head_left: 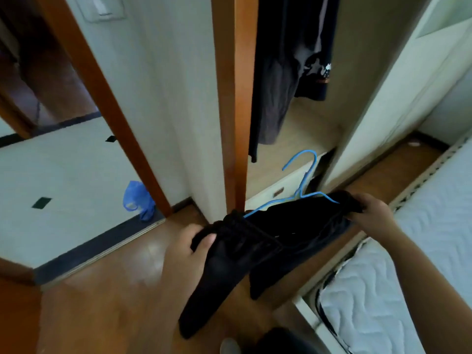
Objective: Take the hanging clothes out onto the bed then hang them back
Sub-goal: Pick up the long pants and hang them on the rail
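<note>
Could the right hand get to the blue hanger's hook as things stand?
Probably yes, once freed: the hook stands bare above the black garment, nothing between it and the right hand, though that hand grips the garment's end.
</note>
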A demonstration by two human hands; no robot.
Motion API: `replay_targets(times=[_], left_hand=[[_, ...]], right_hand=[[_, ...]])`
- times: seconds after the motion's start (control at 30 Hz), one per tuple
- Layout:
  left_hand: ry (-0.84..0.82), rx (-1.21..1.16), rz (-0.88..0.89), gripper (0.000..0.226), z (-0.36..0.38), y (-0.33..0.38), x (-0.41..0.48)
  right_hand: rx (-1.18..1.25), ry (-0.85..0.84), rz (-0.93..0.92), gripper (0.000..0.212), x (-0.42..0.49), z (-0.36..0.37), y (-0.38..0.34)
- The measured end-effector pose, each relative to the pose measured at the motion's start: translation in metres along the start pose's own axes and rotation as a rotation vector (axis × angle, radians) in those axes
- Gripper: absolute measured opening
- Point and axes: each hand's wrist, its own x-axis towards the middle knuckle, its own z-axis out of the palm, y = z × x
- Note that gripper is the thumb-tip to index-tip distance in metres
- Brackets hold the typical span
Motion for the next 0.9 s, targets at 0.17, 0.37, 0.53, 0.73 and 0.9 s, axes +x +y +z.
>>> replay_targets(times=[0.17,0.37,0.53,0.73,0.9], left_hand=[[-0.124,0.055,0.195,0.007,0.065,0.024,0.055],[-0.187,0.127,0.344,0.023,0.149,0.075,0.120],[-0.200,0.144,0.412,0.016,0.217,0.121,0.184],[-0.188,0.145,0.473,0.016,0.288,0.175,0.246],[-0.181,0.168,0.506,0.021,0.325,0.202,0.286]], right_hand=[[0.044,0.171,0.211,0.032,0.011,-0.030,0.050],[0.089,0.360,0.367,0.024,0.047,-0.062,0.097],[0.132,0.433,0.436,0.025,0.089,-0.094,0.131],[0.162,0.401,0.420,0.015,0.129,-0.130,0.159],[0.145,0.373,0.386,0.017,0.154,-0.146,0.170]])
